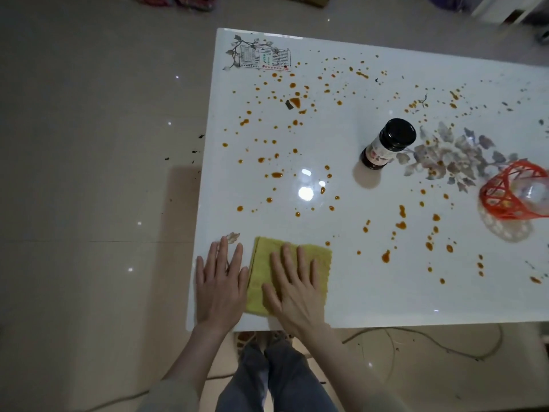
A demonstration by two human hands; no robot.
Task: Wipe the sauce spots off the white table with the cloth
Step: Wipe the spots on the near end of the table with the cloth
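While the fingers (287, 260) of the right hand (297, 292) lie straight and slightly spread on the folded yellow terry cloth (320, 263), the left hand (221, 286) rests flat, fingers loosely spread, just left of that cloth on the glossy white table (386, 298); orange sauce spots (277, 174) scatter beyond the cloth and to its right

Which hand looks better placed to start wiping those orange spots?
The right hand: it lies flat on the yellow cloth, with sauce spots close on its right. The left hand rests on the bare table beside the cloth.
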